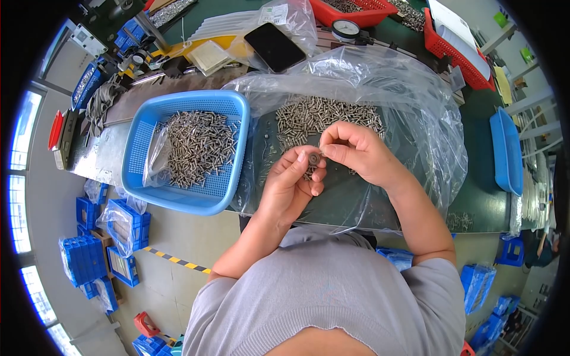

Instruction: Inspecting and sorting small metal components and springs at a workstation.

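Observation:
My left hand (290, 181) is closed round a small round metal ring (314, 159), held upright between thumb and fingers, and a few small metal pins show in the fingers below it. My right hand (362, 155) pinches thumb and forefinger together right beside the ring; what lies between those fingertips is too small to make out. Just beyond both hands, a heap of small metal pins (323, 113) is spread on a clear plastic sheet (415, 118). To the left, a blue basket (132, 148) holds many similar pins (199, 145) and a crumpled plastic bag (157, 157).
Behind the sheet lie a black phone (275, 47), a dial gauge (345, 29) and a red basket (356, 16). Another red basket (457, 56) with papers stands at back right. A blue tray (506, 151) sits at the far right. Blue crates (83, 258) are stacked on the floor.

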A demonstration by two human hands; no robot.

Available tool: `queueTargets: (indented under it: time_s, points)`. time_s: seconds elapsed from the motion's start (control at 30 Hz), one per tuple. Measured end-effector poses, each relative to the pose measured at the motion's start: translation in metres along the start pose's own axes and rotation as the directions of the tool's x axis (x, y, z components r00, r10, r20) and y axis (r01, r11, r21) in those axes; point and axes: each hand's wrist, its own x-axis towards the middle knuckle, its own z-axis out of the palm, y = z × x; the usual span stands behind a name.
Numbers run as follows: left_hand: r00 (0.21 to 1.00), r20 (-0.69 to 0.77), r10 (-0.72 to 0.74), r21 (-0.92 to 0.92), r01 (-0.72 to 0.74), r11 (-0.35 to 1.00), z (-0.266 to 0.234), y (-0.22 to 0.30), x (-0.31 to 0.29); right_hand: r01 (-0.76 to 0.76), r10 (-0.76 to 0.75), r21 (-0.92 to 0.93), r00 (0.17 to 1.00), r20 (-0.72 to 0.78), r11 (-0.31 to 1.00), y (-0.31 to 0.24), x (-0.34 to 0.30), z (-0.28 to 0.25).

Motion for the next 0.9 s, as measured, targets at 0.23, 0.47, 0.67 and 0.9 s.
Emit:
queueTargets:
  time_s: [0.23, 0.47, 0.67, 0.9]
  points:
    - [1.0, -0.019, -0.01, -0.003, 0.01, 1.0, 0.001, -0.001, 0.0, 0.135, -0.135, -0.027, 0.991, 0.0, 0.99, 0.006, 0.003, 0.006]
    - [1.0, -0.012, -0.01, -0.005, 0.01, 1.0, 0.001, 0.0, 0.0, 0.071, -0.072, 0.031, 0.996, 0.045, 0.997, 0.007, 0.003, 0.006]
    - [1.0, -0.01, 0.004, 0.026, -0.004, 1.0, -0.002, -0.001, 0.001, 0.104, -0.101, -0.216, 0.995, 0.025, 0.971, 0.0, 0.004, 0.01]
    - [0.999, -0.033, -0.042, 0.037, 0.043, 0.998, 0.007, 0.001, 0.001, 0.343, -0.398, -0.517, 0.917, 0.004, 0.784, 0.003, 0.004, 0.008]
